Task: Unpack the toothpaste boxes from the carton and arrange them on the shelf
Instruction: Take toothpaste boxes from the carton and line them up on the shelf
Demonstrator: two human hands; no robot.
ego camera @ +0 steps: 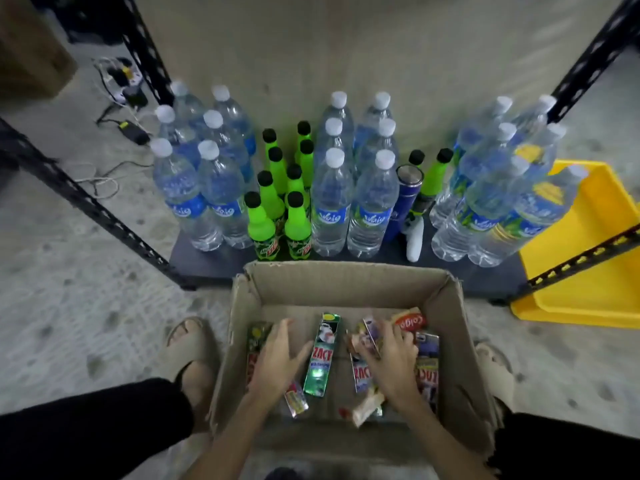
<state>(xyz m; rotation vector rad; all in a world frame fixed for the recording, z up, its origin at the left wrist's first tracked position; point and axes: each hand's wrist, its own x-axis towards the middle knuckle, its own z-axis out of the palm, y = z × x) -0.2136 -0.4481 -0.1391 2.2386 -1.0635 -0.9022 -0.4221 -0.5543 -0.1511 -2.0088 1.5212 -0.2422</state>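
Both forearms enter from the bottom edge, elbows cut off; a dark blurred object between them at the frame edge can't be identified. Knees in black either side, sandalled feet flanking the carton (453, 327).

Left hand (277, 358): fingers spread wide, palm down, resting on a toothpaste box at the carton's left side, mostly hidden under the hand. Not gripping anything as far as I can see.

Right hand (388, 358): fingers curled into a cluster of toothpaste boxes on the carton's right. Whether it actually grips one, can't tell – fingertips are buried among them.

Green ZACT box (322, 355) lies flat between the hands, thumb of the left hand touching its edge. Red Colgate box (410, 322) at the far right, partly covered. More packs near the wrists, motion-blurred, labels unreadable.

Carton is open on the floor, touching the front edge of the bottom shelf (207, 258). No toothpaste on that shelf. It holds Waiq water bottles (329, 202) in rows, green Mountain Dew bottles (261, 220) between them, a blue flask (405, 199). Yellow bin (588, 271) right, cut by the frame. Power strip and cables (121, 84) back left.
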